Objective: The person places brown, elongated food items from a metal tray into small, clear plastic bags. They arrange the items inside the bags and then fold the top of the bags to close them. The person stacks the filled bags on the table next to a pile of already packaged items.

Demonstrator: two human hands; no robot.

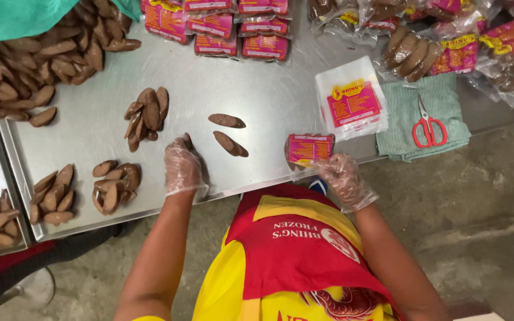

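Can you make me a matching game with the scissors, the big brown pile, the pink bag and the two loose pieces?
Things:
1. scissors
2. big pile
3. pink bag
4. two loose pieces

Places:
A. far left end of the table
B. in the right hand
C. on the green cloth
D. on bare metal beside the left hand

Pairs: 1-C, 2-A, 3-B, 4-D

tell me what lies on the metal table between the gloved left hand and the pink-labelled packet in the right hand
In the head view, two loose brown oblong pieces lie on the steel table between the gloved left hand and the pink-labelled packet held by the right hand.
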